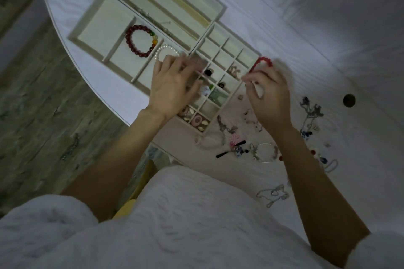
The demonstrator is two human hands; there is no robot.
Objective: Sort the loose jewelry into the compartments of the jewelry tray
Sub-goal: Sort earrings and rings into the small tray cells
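The cream jewelry tray [91, 28] lies on the white table, with large compartments at the left and a grid of small ones at the right. A dark red bead bracelet [141, 40] and a pearl bracelet [167, 50] lie in two large compartments. My left hand [172, 85] hovers over the small grid beside the pearl bracelet, fingers spread and blurred. My right hand [269, 94] grips a bright red bead bracelet [262, 63] just past the tray's right edge. Small rings and stones sit in several small compartments.
Loose jewelry is scattered on the table right of the tray: a clear bangle [265, 152], a pink knot charm with black tassel [235, 141], chains [312, 111] and a silver necklace [274, 192]. A dark hole [349, 100] is in the tabletop. The table edge curves at the left.
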